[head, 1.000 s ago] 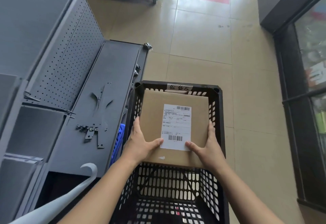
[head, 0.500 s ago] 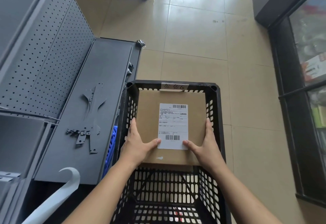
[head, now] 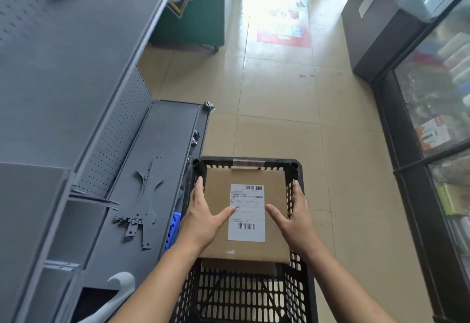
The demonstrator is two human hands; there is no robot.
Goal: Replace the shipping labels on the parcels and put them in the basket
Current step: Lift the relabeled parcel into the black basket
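A flat brown cardboard parcel [head: 274, 221] with a white shipping label [head: 246, 212] on top lies inside the far half of a black perforated plastic basket [head: 297, 170] on the floor. My left hand [head: 203, 217] grips the parcel's left edge, thumb on top near the label. My right hand [head: 292, 218] holds the right edge the same way, fingers between the parcel and the basket wall. Under the parcel's near edge, another brown piece of cardboard [head: 239, 266] shows in the basket.
A grey metal shelf [head: 162, 144] with a pegboard back stands to the left, with loose metal brackets [head: 138, 223] on it. A blue crate [head: 173, 228] sits between shelf and basket. A glass-door cabinet [head: 432, 144] lines the right. Tiled floor lies ahead, with a green cabinet [head: 193, 17].
The parcel has sunk lower into the basket with both hands still on its sides. The camera has tilted up, showing more of the floor ahead.
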